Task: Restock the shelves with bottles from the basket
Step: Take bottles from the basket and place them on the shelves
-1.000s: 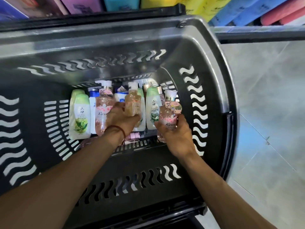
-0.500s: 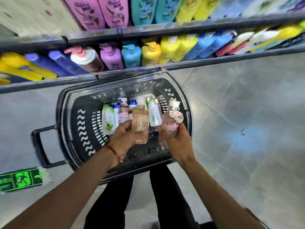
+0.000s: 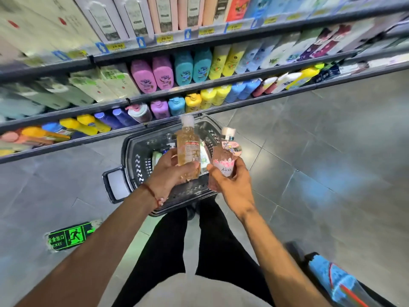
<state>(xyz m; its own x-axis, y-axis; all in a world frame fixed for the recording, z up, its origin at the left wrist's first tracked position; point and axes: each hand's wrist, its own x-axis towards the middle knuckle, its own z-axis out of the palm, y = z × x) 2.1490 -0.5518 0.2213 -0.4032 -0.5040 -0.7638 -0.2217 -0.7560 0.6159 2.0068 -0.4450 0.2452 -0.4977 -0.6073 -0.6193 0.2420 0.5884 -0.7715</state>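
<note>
Amber bottle [image 3: 188,147]; pink bottle [image 3: 224,159], seemingly floral.

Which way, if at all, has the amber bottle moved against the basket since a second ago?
Yes. The amber bottle, gripped by the left hand, has risen out of the basket, from among the other bottles to above its rim.

A green exit sign [image 3: 69,237] is stuck on the grey tiled floor [image 3: 332,151]; a blue patterned object [image 3: 332,280] stands at the lower right.
</note>
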